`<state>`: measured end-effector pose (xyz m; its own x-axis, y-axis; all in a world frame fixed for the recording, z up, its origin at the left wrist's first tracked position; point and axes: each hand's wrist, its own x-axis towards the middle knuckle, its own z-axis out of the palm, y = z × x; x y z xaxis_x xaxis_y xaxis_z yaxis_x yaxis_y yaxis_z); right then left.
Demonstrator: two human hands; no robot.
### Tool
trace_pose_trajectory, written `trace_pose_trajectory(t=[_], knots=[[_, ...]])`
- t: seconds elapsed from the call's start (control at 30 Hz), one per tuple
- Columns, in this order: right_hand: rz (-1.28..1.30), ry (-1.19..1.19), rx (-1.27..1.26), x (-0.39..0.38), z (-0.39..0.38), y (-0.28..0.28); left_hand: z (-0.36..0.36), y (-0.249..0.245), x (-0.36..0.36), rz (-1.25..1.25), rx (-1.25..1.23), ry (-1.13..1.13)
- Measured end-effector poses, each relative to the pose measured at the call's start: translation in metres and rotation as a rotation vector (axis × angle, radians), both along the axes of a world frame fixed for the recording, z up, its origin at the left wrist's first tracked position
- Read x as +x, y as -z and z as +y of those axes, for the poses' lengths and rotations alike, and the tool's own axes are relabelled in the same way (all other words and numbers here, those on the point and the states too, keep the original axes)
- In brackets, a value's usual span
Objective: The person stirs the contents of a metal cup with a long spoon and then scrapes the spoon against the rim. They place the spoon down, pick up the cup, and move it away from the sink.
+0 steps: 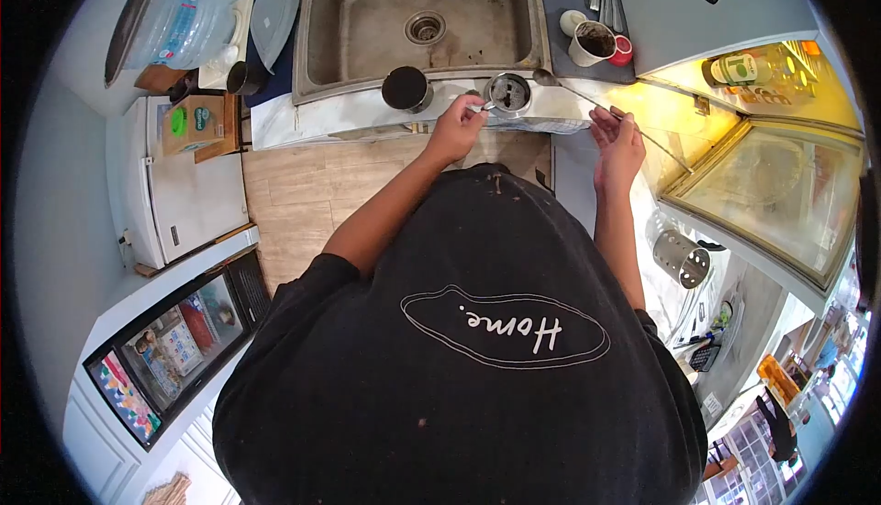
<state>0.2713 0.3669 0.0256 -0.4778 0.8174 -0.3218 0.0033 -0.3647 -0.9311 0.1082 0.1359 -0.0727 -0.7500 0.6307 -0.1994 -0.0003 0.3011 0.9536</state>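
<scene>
My left hand (456, 127) has its fingers closed on the handle of a metal cup (523, 104) at the counter edge before the sink. Dark patches show inside this cup, but I cannot make out what they are. Between the fingers of my right hand (619, 145) is a long-handled spoon (580, 94). Its bowl points left, just beside the metal cup's rim, and its thin shaft runs down to the right. To the left of my left hand stands a black cup (407, 89), apart from the fingers.
Behind the cups is a steel sink (307, 46). A white cup with dark grounds (593, 44) and a red lid-like item (621, 49) sit on a dark mat to the right. An open glass-paned door (766, 188) and a perforated metal holder (682, 258) are at the right.
</scene>
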Motion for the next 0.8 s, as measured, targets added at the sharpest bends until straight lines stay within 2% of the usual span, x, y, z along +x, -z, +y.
trace_pose_trajectory(t=[0.07,0.2,0.47,0.8], knots=[[0.052,0.064,-0.154,0.004,0.007,0.018,-0.004,-0.004,0.002,-0.058,0.050,-0.029],[0.050,0.040,-0.264,0.002,0.022,0.052,-0.008,-0.014,0.006,-0.143,0.090,-0.101],[0.121,-0.006,-0.571,-0.024,0.042,0.087,-0.015,-0.026,0.013,-0.175,-0.066,-0.107],[0.091,-0.063,-0.663,-0.035,0.049,0.116,-0.018,-0.020,0.021,-0.163,-0.084,-0.144]])
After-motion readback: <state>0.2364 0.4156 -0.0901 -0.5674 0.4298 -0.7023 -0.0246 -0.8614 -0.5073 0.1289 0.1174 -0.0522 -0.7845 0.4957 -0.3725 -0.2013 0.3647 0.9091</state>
